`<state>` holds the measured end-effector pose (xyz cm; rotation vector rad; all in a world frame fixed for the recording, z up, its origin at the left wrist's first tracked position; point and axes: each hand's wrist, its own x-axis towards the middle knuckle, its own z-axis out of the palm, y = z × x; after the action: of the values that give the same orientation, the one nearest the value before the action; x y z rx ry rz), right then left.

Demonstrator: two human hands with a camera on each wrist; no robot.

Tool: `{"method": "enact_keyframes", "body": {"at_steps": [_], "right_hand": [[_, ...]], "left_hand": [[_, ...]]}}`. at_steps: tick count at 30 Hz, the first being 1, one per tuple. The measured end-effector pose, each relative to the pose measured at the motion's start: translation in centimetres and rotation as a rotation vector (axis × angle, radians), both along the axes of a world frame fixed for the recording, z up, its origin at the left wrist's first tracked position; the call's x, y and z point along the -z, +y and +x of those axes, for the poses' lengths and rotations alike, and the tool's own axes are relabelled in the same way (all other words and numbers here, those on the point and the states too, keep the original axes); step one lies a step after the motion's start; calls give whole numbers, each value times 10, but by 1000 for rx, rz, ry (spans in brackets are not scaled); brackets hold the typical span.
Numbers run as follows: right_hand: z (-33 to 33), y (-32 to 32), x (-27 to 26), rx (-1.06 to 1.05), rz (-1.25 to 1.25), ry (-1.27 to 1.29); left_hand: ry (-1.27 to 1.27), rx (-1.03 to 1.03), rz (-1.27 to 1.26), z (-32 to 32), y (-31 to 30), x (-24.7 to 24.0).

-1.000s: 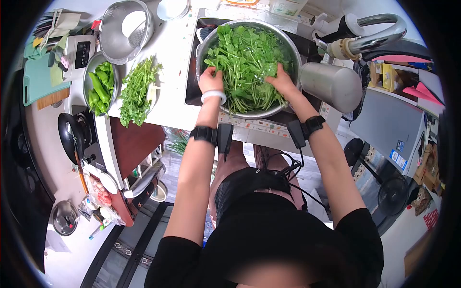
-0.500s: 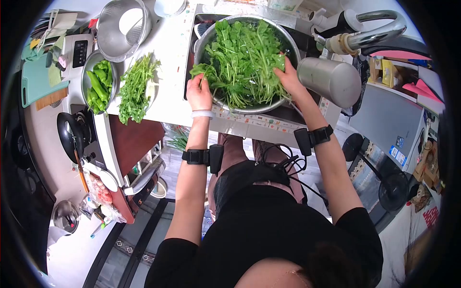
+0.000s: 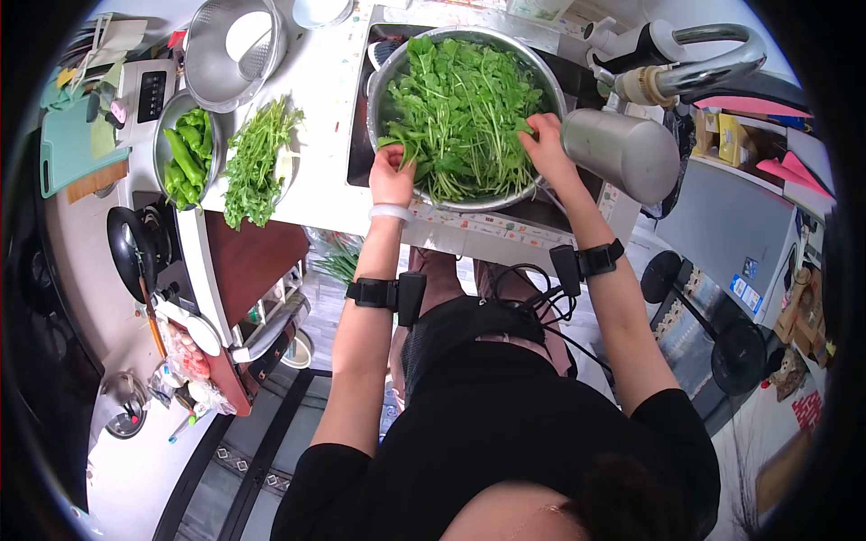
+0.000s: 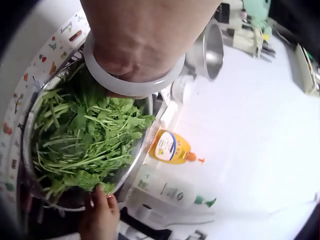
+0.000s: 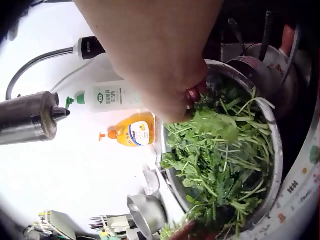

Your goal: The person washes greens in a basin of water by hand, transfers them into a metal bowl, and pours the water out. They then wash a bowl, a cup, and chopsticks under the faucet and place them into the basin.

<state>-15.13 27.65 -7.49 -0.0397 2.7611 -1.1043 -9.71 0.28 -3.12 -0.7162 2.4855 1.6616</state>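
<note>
Leafy greens (image 3: pixel 465 117) with long stalks fill a round metal basin (image 3: pixel 480 208) set over the sink, water showing between the stems. At the basin's near left rim my left hand (image 3: pixel 391 178), with a white bangle above it, pinches leaves at the edge of the heap. Across from it, at the right side, my right hand (image 3: pixel 548 149) has its fingertips curled on the greens beside the rim. The left wrist view shows the right hand (image 4: pixel 101 217) with leaf edges between thumb and fingers. My left fingertips are mostly hidden by the wrist there.
A metal faucet (image 3: pixel 722 45) and a steel cylinder (image 3: pixel 622 158) stand close right of the basin. Left on the counter are another bunch of greens (image 3: pixel 257 167), a bowl of green peppers (image 3: pixel 185 158) and a colander (image 3: pixel 212 68). Orange (image 5: pixel 134 131) and clear (image 5: pixel 112 96) pump bottles stand behind.
Both hands have come out of the heap to opposite sides of the basin. Greens raised on the right half a second ago now lie lower, and the left hand has shifted slightly inward.
</note>
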Motion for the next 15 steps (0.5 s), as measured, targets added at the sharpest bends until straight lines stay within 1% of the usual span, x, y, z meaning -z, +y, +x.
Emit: {"method": "enact_keyframes", "body": {"at_steps": [1,2,3,4,5,7,8,10,11,13,14,15], "right_hand": [[-4,-1,-3,14,56,-23],[-7,-1,-6,13,54,-23],[-11,-2,-16,54,-33,-50],[-11,-3,-21,97,-120,-78],[-11,-4,-20,97,-120,-79],[-11,-4,-18,193,-278,-113],[-11,-5,-17,240,-357,-131],[-11,-8,-19,333,-516,-167],[-9,-11,-20,332,-516,-168],[-2,-30,-41,497,-912,-385],[-1,-38,-52,497,-913,-385],[1,-45,-64,421,-984,-496]], "left_hand": [[2,-1,-3,0,-4,3],[-101,-152,331,1,-8,5],[-207,-304,665,2,-9,-3],[-206,-309,678,0,-8,-17],[-207,-309,677,1,-9,-21],[-60,-302,716,2,-12,-26],[8,-276,692,1,-14,-24],[58,-269,667,0,-15,-28],[105,-263,642,0,-15,-31],[116,-278,634,0,-9,-37],[154,-247,600,-1,-4,-38],[191,-215,566,-1,2,-39]]}}
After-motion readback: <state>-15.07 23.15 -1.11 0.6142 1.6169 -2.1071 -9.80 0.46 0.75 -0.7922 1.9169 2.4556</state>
